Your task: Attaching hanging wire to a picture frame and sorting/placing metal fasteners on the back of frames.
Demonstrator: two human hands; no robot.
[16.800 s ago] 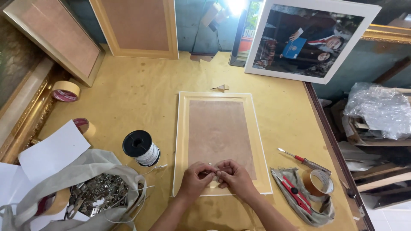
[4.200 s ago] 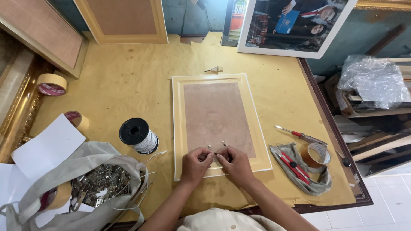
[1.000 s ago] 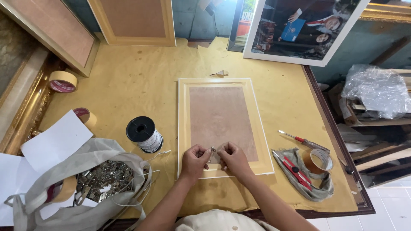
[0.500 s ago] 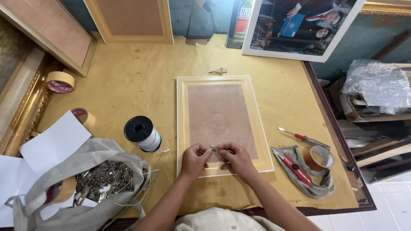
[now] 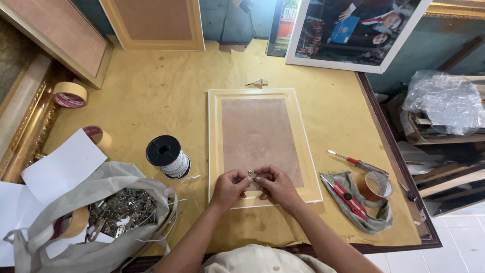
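The fingertips of both hands meet over a small metal fitting, too tiny to make out in detail, which sits at the lower edge of the brown backing board. The left hand pinches it from one side with thumb and forefinger closed, and the right hand pinches from the other side, fingers curled tight on the same piece. Both hands rest on the pale wooden picture frame lying face down in the middle of the yellow paper-covered table. Just left of the frame stands a black spool wound with white cord, a loose end trailing towards the frame. Nearer the left corner, a grey cloth bag lies open, full of small metal hangers. To the right of the frame lie a red-handled screwdriver, a roll of brown tape and a red utility knife on a grey rag. Two rolls of masking tape sit at the far left.
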